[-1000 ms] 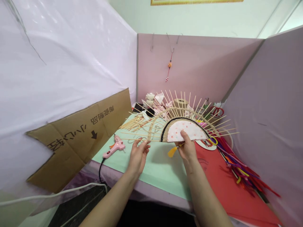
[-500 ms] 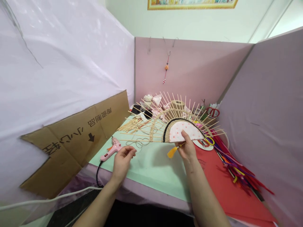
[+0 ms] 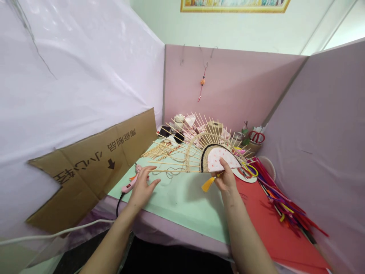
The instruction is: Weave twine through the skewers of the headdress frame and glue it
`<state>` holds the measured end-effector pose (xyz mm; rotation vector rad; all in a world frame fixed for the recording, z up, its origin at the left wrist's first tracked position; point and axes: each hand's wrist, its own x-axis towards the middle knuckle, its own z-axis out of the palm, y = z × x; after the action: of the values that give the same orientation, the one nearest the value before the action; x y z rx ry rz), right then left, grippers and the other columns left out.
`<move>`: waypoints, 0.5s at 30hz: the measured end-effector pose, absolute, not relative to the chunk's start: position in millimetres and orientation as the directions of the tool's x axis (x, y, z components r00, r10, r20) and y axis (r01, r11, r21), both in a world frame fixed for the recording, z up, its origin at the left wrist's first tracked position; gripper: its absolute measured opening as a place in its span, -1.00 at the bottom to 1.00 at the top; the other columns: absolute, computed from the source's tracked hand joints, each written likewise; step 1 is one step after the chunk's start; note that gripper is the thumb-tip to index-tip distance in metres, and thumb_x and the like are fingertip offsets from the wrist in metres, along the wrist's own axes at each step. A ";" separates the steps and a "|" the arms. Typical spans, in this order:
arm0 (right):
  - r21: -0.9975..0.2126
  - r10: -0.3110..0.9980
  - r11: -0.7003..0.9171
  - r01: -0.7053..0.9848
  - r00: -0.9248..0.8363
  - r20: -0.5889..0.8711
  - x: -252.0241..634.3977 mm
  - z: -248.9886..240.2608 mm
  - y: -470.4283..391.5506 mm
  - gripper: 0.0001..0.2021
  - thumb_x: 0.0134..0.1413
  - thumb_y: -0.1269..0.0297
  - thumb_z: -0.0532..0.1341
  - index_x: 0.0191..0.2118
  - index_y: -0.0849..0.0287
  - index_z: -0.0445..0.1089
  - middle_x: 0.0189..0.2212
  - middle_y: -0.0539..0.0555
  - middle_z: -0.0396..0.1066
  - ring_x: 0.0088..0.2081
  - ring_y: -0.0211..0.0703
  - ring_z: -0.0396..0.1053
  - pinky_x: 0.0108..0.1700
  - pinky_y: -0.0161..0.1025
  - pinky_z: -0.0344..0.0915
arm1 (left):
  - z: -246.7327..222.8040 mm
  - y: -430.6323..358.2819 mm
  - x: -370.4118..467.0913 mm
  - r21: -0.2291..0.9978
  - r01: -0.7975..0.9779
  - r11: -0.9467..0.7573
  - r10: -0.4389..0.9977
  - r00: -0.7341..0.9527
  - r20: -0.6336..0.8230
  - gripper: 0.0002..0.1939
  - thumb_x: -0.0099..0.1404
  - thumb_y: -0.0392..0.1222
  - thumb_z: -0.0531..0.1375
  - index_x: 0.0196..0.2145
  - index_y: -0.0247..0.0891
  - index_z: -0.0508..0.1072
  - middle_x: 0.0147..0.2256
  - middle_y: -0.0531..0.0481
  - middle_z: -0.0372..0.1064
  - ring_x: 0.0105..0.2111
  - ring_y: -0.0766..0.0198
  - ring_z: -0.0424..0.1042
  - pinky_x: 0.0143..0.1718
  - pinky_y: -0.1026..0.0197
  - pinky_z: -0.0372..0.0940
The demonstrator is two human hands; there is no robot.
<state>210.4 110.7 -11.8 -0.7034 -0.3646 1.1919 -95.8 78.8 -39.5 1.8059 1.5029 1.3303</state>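
My right hand grips a half-round fan by its flat lower edge, thumb on the white, pink-dotted centre. Black and tan cord bands edge that centre, and thin wooden sticks fan out through a woven twine arc. A yellow tassel hangs below, by my right fingers. My left hand is at the outer tips of the lowest sticks, thumb and fingers apart, holding nothing. Behind it lies a pink glue gun, partly covered by the hand.
Loose sticks and twine lie on the green sheet. Coloured pipe cleaners cross the red sheet. Red-handled scissors stand in a holder at the back right. Lettered cardboard leans at left; a white cable runs below.
My left hand has opened from a pinch and moved slightly left and up to the stick tips. The fan has turned a little in my right hand.
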 end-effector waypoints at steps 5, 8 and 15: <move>-0.588 0.934 0.154 -0.794 0.311 -0.175 210.8 -8.5 109.6 -0.73 -0.26 0.41 0.41 -0.34 0.15 0.41 -0.52 -0.14 0.53 -0.58 -0.35 0.43 -0.66 -0.49 0.27 | -43.8 78.3 -95.8 0.604 0.745 -0.282 0.899 -0.014 0.438 -0.60 0.21 -0.13 0.16 0.01 -0.19 0.32 0.03 -0.16 0.28 0.09 0.02 0.23 0.06 -0.02 0.16; -0.597 0.928 0.162 -0.786 0.328 -0.179 211.7 -7.1 109.4 -0.75 -0.24 0.41 0.40 -0.34 0.14 0.40 -0.52 -0.13 0.54 -0.57 -0.34 0.45 -0.67 -0.49 0.27 | -38.7 72.7 -108.8 0.436 0.894 -0.108 0.894 -0.105 0.436 -0.62 0.23 -0.10 0.13 0.00 -0.20 0.33 0.04 -0.22 0.27 0.08 -0.08 0.21 0.05 -0.11 0.11; -0.603 0.932 0.168 -0.780 0.325 -0.161 215.0 -6.5 110.1 -0.77 -0.25 0.39 0.41 -0.41 0.15 0.38 -0.58 -0.15 0.50 -0.64 -0.38 0.40 -0.72 -0.52 0.21 | -41.6 68.0 -149.9 0.188 0.973 0.133 0.945 -0.182 0.271 -0.50 0.21 -0.01 0.10 0.02 -0.38 0.31 -0.02 -0.39 0.28 0.01 -0.21 0.21 -0.10 -0.11 0.18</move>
<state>215.0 110.1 -6.5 -0.6691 -0.2704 1.2386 -149.9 68.0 -41.6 2.0616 2.4283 0.5226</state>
